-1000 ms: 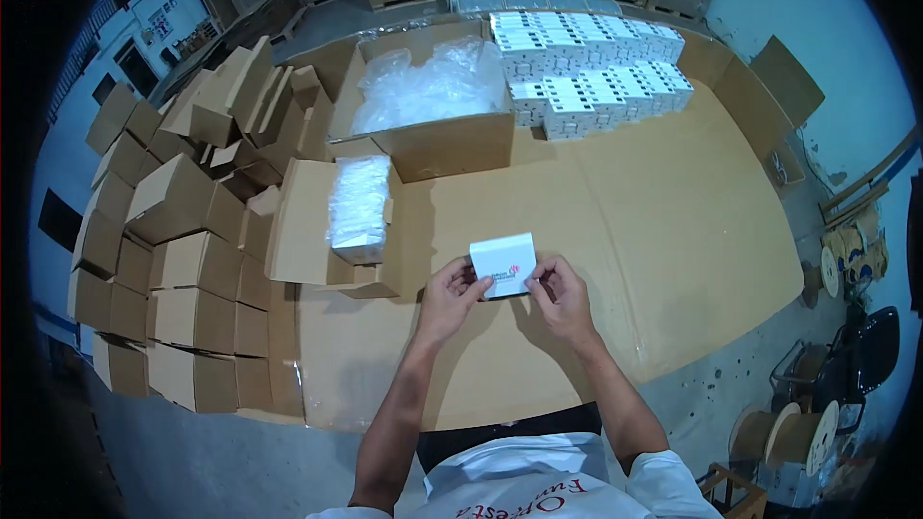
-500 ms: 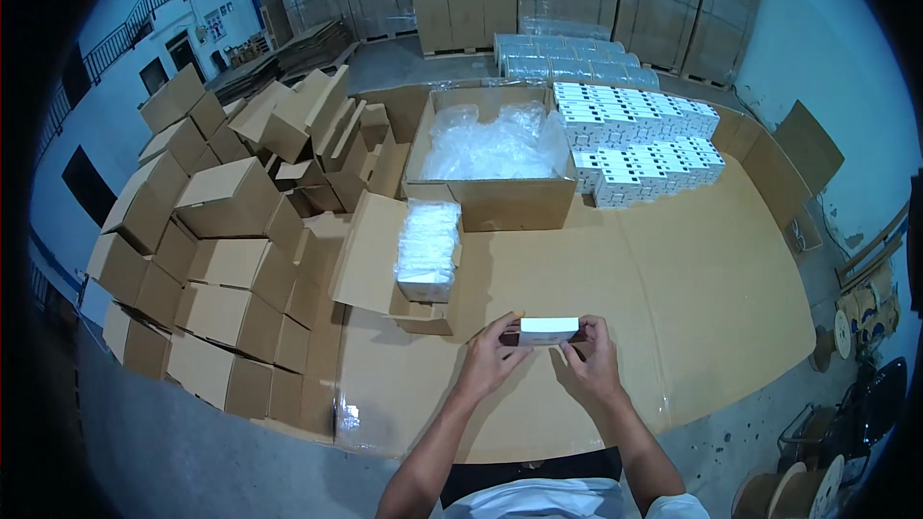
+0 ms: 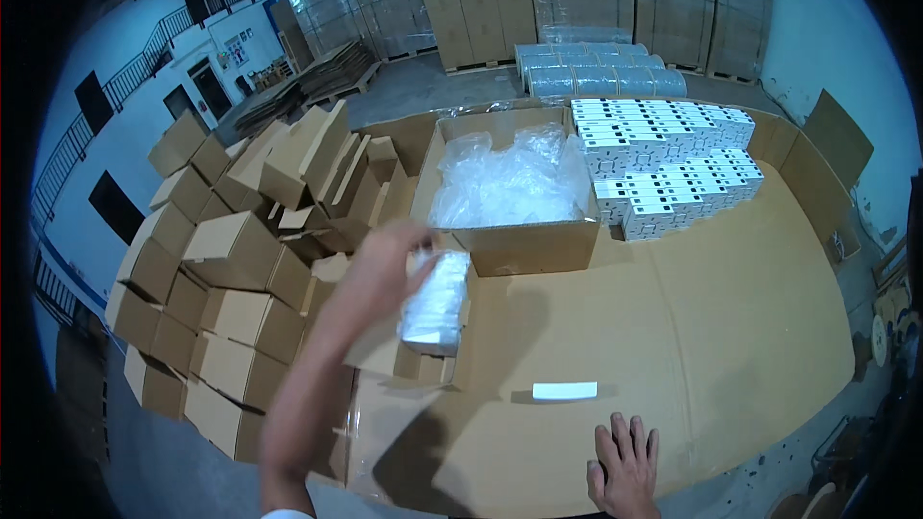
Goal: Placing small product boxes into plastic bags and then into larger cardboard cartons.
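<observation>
My left hand [image 3: 392, 259] reaches over an open cardboard carton and is smeared by motion. Its fingers are at the far end of a row of bubble-wrapped packs [image 3: 437, 300] inside that carton [image 3: 423, 371]. Whether it grips one I cannot tell. My right hand [image 3: 627, 469] lies palm down near the table's front edge, fingers stretched out, holding nothing. Just beyond it a small white box [image 3: 565, 391] rests on the cardboard-covered table, touched by neither hand.
A large carton of clear bubble wrap [image 3: 514, 240] stands at the back middle. Right of it are stacked white boxes [image 3: 663, 163]. Brown cardboard boxes [image 3: 231, 250] pile up on the left. A low cardboard wall [image 3: 812, 197] edges the table [image 3: 731, 327] at right.
Both hands have let go of the white box, which now lies on the table. My left hand has swung to the wrapped packs; my right has drawn back and flattened. The view has shifted.
</observation>
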A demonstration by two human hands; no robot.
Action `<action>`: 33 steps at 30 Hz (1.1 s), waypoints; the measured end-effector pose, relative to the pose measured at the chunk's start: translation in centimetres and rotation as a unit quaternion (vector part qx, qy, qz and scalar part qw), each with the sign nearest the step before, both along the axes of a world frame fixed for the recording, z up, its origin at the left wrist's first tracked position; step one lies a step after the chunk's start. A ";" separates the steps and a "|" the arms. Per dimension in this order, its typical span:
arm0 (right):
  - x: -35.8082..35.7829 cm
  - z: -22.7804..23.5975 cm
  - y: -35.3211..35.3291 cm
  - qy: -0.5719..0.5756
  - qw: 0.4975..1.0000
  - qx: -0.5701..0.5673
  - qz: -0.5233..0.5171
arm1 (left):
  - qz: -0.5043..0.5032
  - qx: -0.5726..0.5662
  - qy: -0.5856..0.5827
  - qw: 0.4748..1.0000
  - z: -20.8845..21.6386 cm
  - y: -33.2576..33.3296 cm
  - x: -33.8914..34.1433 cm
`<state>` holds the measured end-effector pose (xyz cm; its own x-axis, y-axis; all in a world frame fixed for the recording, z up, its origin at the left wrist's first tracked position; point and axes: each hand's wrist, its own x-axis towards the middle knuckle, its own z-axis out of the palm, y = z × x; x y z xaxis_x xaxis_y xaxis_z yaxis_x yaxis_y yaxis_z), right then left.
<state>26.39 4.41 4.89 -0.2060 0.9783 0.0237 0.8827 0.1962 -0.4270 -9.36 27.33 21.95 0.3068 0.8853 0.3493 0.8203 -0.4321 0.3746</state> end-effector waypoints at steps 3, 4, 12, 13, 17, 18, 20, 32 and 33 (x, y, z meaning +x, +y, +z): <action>1.9 0.6 3.4 -0.019 1.000 0.023 0.002 | 0.000 0.050 0.117 0.992 0.4 14.6 0.4; 2.5 0.5 3.8 -0.013 1.000 0.024 -0.004 | -0.003 0.076 0.125 0.989 -0.2 18.2 1.1; 3.7 -1.7 6.6 -0.022 0.999 -0.026 -0.005 | 0.167 0.021 0.246 0.954 -8.5 34.9 6.0; 3.9 -2.0 7.2 -0.024 0.999 -0.026 -0.007 | 0.187 0.013 0.237 0.953 -8.8 35.5 6.4; 4.2 -2.4 8.7 -0.025 1.000 0.005 0.001 | 0.224 -0.031 0.242 0.944 -9.8 37.5 5.2; 4.2 -2.3 8.7 -0.028 1.000 0.007 0.002 | 0.227 -0.031 0.241 0.943 -9.9 37.4 4.3; 3.8 -2.1 8.3 -0.029 1.000 0.012 0.002 | 0.218 0.034 0.204 0.954 -9.5 36.6 3.4; 0.4 2.2 -2.4 -0.014 1.000 0.024 0.005 | -0.003 0.002 -0.341 0.940 1.3 9.1 -1.3; 0.2 2.8 -2.3 0.000 1.000 0.013 0.008 | 0.002 0.004 -0.345 0.939 1.4 6.3 -1.8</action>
<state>26.58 2.12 7.71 -0.2216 0.9739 0.0487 0.8797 0.2213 -0.4208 -11.19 33.65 23.31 0.0025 0.8828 0.4698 0.3847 -0.4345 0.8144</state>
